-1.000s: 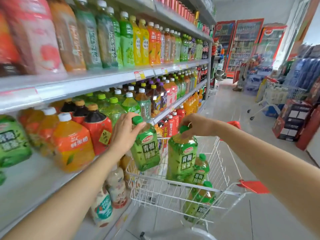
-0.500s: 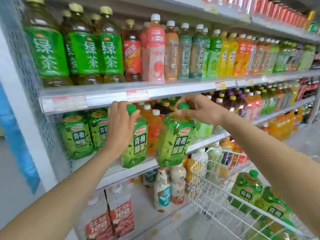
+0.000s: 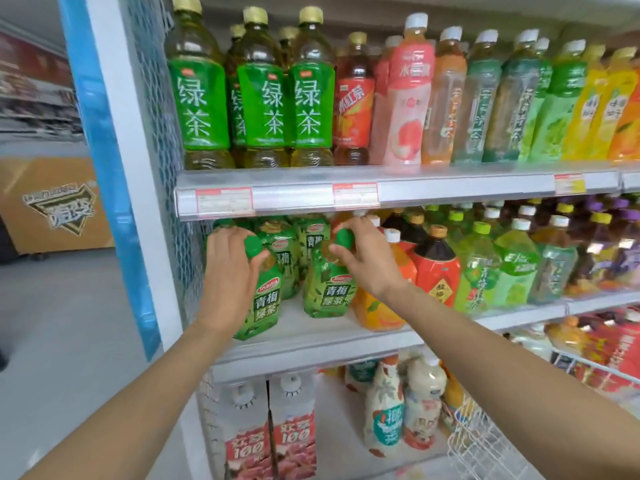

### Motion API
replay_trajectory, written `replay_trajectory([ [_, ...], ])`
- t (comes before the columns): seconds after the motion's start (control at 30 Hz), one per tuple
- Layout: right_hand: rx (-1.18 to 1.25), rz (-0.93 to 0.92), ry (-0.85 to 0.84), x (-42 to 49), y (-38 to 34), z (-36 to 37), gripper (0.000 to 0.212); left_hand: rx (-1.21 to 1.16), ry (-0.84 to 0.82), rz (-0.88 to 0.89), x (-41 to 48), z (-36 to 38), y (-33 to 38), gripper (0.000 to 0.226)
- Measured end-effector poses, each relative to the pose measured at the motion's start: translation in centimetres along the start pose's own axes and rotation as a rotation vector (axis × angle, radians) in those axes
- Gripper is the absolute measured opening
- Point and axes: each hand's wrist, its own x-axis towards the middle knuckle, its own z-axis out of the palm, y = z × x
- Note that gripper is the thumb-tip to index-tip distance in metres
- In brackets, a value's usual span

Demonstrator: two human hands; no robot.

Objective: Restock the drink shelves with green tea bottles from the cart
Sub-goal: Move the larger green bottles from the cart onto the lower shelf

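1. Whereas both bottles hung in front of the shelf edge half a second ago, the left green tea bottle (image 3: 263,303) and the right green tea bottle (image 3: 327,292) now stand within the bay of the middle shelf (image 3: 311,341). They are at its left end, near the mesh side panel (image 3: 162,168).
2. The left hand (image 3: 227,268) has its fingers curled round the neck of its bottle, just under the green cap. The right hand (image 3: 363,261) pinches the neck of the other bottle with thumb and fingers closed on it.
3. The right bottle is upright, just beside an orange drink bottle (image 3: 377,306), with its base apparently on the shelf deck. The left bottle tilts, with its foot at the front lip.
4. Judged from this, the placing step is nearly done. Both bottles have arrived in front of the matching stocked bottles (image 3: 287,244), and only the setting down and letting go remain.
5. The view has swung away from the cart (image 3: 485,448). Only a corner of its white wire basket shows at lower right, so the stock left in it cannot be counted.
6. The left palm covers much of its bottle, and whether that base rests on the shelf or hangs just clear cannot be told.
7. The rear rows of the bay lie in shadow under the price rail (image 3: 450,188), so its remaining room is unclear.
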Motion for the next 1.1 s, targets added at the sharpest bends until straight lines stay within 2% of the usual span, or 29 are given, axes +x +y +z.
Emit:
replay_trajectory([
  [0.17,0.004,0.017,-0.054,2.0,1.2,2.9,0.035,0.008,-0.015,-0.04,0.2,1.0,-1.7,0.045],
  [0.4,-0.03,0.07,-0.039,6.0,2.0,5.8,0.037,0.032,-0.029,-0.099,1.0,2.4,-3.5,0.044],
  [0.47,-0.135,0.127,-0.124,6.9,2.0,6.2,0.055,0.064,-0.035,-0.109,1.5,2.7,-3.8,0.049],
  [0.57,-0.344,0.192,-0.376,6.9,1.8,6.3,0.106,0.115,-0.045,-0.108,2.2,3.2,-4.0,0.051],
  [0.63,-0.45,0.164,-0.378,6.4,1.8,6.6,0.117,0.104,-0.051,-0.118,2.4,3.7,-3.8,0.048],
  [0.77,-0.462,0.141,-0.289,6.8,2.5,7.5,0.11,0.073,0.02,-0.161,1.7,4.3,-3.6,0.054],
  [0.9,-0.475,0.134,-0.255,7.8,3.0,8.6,0.102,0.119,-0.012,-0.3,-1.7,5.3,-2.7,0.119],
  [0.93,-0.483,0.133,-0.243,8.0,3.2,8.9,0.1,0.133,-0.039,-0.304,-2.5,5.7,-2.8,0.127],
  [1.1,-0.526,0.111,-0.196,8.8,4.3,10.0,0.088,0.092,-0.056,-0.253,-3.1,6.8,-4.9,0.127],
])
